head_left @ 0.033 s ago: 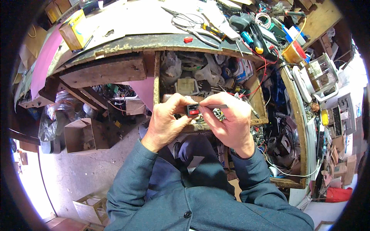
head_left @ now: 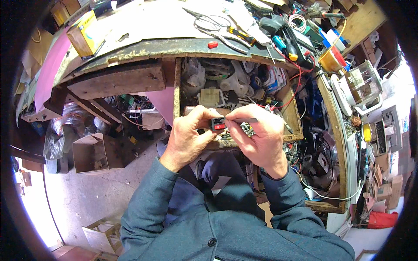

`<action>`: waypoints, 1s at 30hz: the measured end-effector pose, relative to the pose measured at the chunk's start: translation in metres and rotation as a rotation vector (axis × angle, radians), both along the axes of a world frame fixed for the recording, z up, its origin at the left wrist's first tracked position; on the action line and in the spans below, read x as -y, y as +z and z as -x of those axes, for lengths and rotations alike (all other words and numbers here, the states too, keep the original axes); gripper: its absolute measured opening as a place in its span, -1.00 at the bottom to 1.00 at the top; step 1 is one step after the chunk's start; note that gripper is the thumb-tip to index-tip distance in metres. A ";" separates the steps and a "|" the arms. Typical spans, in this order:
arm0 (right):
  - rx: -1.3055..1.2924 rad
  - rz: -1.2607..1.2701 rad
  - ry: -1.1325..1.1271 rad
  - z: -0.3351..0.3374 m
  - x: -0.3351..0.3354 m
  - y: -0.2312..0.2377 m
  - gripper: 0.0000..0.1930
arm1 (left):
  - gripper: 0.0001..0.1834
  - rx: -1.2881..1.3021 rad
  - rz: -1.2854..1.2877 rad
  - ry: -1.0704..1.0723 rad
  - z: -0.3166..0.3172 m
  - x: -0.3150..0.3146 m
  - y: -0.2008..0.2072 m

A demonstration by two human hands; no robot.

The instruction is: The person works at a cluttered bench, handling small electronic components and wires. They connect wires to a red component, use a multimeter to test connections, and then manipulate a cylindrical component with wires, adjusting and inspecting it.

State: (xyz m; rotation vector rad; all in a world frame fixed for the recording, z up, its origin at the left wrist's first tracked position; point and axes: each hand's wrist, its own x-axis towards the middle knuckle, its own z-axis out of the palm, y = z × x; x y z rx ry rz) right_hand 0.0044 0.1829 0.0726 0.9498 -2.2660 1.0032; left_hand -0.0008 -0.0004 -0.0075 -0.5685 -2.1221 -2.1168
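Observation:
Between the thumb and fingers of my left hand [head_left: 183, 138] is a small black rocker switch [head_left: 218, 124] with a red part on its face. My right hand [head_left: 264, 135] pinches a thin, flat grey metal strip [head_left: 242, 119], which looks like a slim blade or tweezers. The near end of this strip meets the switch's right side, and my right fingertips are almost touching the switch. Both hands are above the front of an open wooden drawer [head_left: 177, 89]. A small red piece [head_left: 212, 45] lies on the bench edge beyond them.
The drawer holds plastic bags and a pale square container [head_left: 210, 97]. On the bench [head_left: 150, 27] lie pliers [head_left: 224, 41], scissors [head_left: 199, 17] and a yellow box [head_left: 86, 35]. A blender jug [head_left: 365, 81] stands at right. A cardboard box [head_left: 96, 152] sits on the floor at left.

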 end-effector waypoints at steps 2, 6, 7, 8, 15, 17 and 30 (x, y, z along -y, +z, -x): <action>-0.006 0.006 -0.008 0.000 -0.002 0.000 -0.77 | -0.71 0.003 0.005 0.001 0.000 0.000 0.000; 0.004 -0.015 -0.012 0.000 -0.004 0.000 -0.77 | -0.70 -0.004 0.012 0.009 -0.001 0.000 0.001; 0.009 -0.013 -0.009 0.000 -0.004 -0.001 -0.77 | -0.70 -0.011 0.013 0.011 -0.001 0.000 0.001; 0.014 -0.010 -0.007 0.000 -0.003 -0.002 -0.77 | -0.70 -0.010 0.008 0.006 -0.001 0.000 0.001; 0.006 0.005 0.001 0.000 0.001 -0.002 -0.76 | -0.69 -0.009 -0.034 -0.001 0.000 -0.001 -0.002; -0.001 -0.002 0.002 0.000 0.001 -0.001 -0.76 | -0.69 -0.002 -0.031 -0.005 0.000 0.000 -0.001; 0.000 0.004 0.016 0.001 0.002 -0.001 -0.74 | -0.71 0.002 -0.035 -0.016 0.001 0.000 -0.004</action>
